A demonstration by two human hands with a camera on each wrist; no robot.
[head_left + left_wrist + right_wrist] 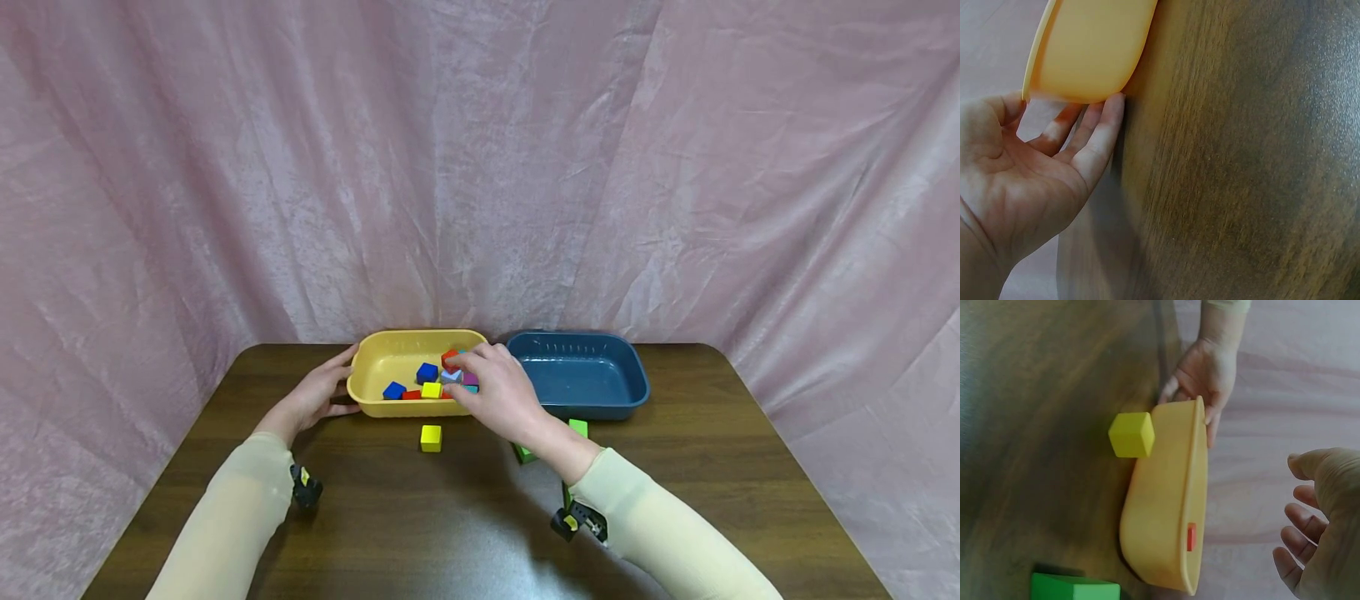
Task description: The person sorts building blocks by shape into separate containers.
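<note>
A yellow plastic bin (420, 337) stands at the back of the table, with small coloured blocks inside, among them a blue block (427, 372), a yellow block (431, 390) and a red block (450, 360). My left hand (318, 393) holds the bin's left end, its digits spread from the rim down to the wall's lower edge. Over the bin's right part hovers my right hand (501, 392); in the right wrist view its thumb and loosely bent fingers are apart with nothing between them. Several blocks are partly hidden beneath it.
A dark blue bin (585, 383) stands right of the yellow one. In front of the yellow bin lies a yellow cube (431, 438). Green blocks (578, 427) lie around the right forearm, partly covered by it. A pink curtain (480, 167) hangs behind the table.
</note>
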